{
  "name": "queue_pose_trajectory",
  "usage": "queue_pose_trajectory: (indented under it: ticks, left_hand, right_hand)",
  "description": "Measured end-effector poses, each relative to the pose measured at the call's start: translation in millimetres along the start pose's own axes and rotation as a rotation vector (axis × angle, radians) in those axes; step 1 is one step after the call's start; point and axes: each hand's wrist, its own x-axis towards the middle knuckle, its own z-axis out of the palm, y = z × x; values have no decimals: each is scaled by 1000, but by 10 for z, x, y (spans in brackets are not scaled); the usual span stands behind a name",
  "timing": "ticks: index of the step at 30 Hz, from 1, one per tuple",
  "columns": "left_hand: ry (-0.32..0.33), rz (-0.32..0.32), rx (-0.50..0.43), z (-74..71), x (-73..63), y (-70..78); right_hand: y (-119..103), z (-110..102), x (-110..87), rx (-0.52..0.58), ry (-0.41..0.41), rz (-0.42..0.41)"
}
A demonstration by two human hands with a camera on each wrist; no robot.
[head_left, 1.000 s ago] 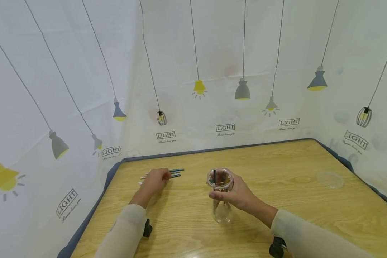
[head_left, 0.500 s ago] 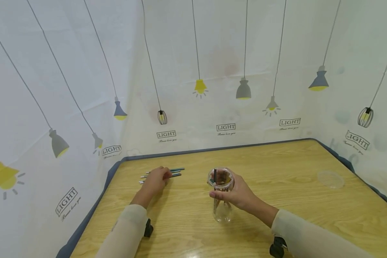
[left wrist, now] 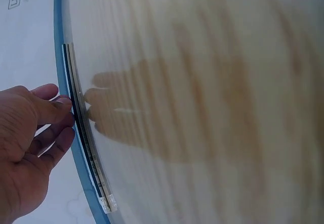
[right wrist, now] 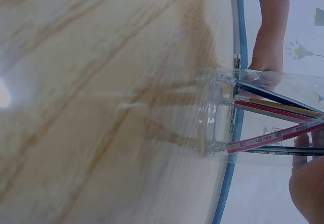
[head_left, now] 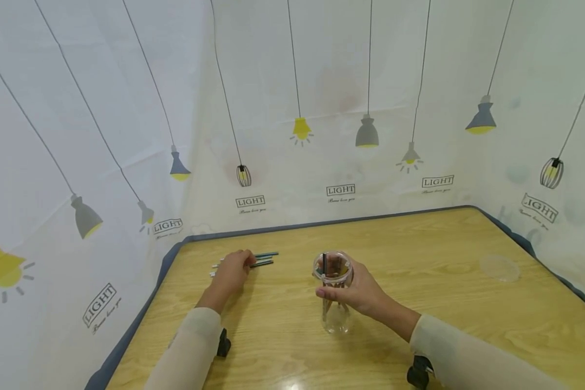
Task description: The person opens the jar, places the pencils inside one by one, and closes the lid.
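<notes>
My left hand is over several pencils lying on the table at the left. In the left wrist view its thumb and fingertips close in on a dark pencil, beside lighter ones with white ends. My right hand grips a clear plastic jar near its top, thumb across the front. Inside the upright jar stand several pencils, among them a red one marked 2B and a dark blue one. The jar's mouth is uncovered.
A clear round lid lies flat on the wooden table at the right. Behind and at the sides hangs a white cloth printed with lamps. Black devices are strapped under both wrists.
The left hand shifts only slightly at the pencils, its fingertips staying at the near one. The right hand and the jar keep their place.
</notes>
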Motion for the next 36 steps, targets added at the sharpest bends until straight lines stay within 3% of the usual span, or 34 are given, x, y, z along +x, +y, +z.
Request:
queue_pose_trajectory:
  ticks: [12,22,30,36]
  left_hand:
    - [-44,-51,18,5,13,-9]
    - [-76,-27,43,-33,-22,40]
    - [-98,-22,37,-30,-27,41]
    - [-36,4,21,-99,-31,86]
  right_hand:
    - [-29,4,4,14,-15,9]
    - [-25,-10,4,16,-23,-11]
    - [-12,4,-9,3,-14,19]
    - [1,1,-7,2,-13,10]
